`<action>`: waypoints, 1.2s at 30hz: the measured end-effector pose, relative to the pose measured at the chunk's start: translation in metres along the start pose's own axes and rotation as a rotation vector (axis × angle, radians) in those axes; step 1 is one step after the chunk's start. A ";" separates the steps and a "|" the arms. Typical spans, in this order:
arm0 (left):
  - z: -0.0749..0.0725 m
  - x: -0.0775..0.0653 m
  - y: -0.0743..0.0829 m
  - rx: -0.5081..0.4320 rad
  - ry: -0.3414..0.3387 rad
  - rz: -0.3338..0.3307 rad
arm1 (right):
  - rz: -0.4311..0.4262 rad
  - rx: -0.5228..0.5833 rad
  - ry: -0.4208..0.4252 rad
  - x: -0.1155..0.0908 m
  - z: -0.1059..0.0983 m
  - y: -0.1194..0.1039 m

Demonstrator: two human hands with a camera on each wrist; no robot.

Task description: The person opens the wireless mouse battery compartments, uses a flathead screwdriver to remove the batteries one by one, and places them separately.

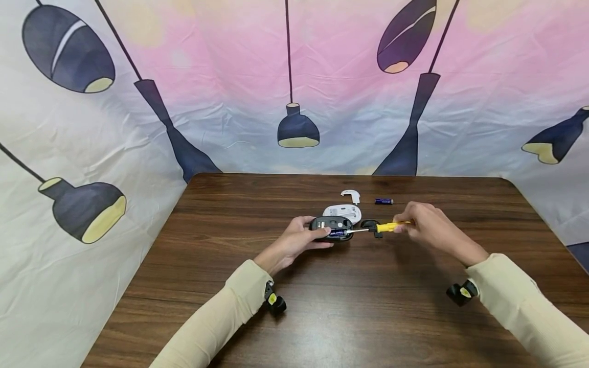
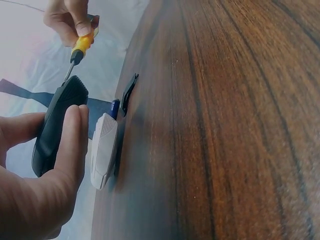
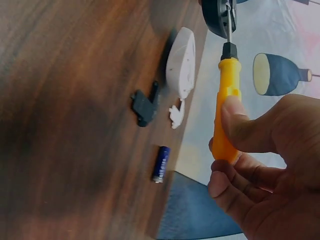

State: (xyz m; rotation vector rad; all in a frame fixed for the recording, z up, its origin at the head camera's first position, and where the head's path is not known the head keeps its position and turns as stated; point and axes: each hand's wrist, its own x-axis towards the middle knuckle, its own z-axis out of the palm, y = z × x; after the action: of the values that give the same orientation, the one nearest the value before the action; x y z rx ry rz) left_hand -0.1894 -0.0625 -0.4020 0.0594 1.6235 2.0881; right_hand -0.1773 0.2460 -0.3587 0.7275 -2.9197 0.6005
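My left hand holds a black computer mouse above the table, its underside facing up and its battery bay uncovered. In that bay lies a blue battery, with the left thumb over its near end. My right hand grips a screwdriver by its yellow handle. The metal shaft points left, and its tip reaches the end of the bay beside the battery. Whether the tip touches the battery cannot be told. In the left wrist view, the fingers hold the mouse from both sides.
Behind the black mouse a white mouse lies underside up on the wooden table. A white battery cover lies farther back, with a loose blue battery to its right. A black cover lies below the screwdriver. Printed cloth hangs behind.
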 end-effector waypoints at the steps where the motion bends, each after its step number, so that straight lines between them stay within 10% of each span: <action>1: 0.000 0.000 0.000 0.001 -0.002 0.001 | 0.007 0.015 0.002 -0.001 0.001 0.001; 36: 0.000 0.000 0.000 -0.001 -0.026 0.001 | 0.095 0.355 -0.045 -0.009 0.033 0.019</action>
State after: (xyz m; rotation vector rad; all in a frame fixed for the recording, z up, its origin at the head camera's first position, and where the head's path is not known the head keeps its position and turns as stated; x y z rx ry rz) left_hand -0.1892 -0.0626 -0.4016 0.0866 1.6080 2.0806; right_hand -0.1774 0.2522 -0.3971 0.6392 -2.9342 1.1472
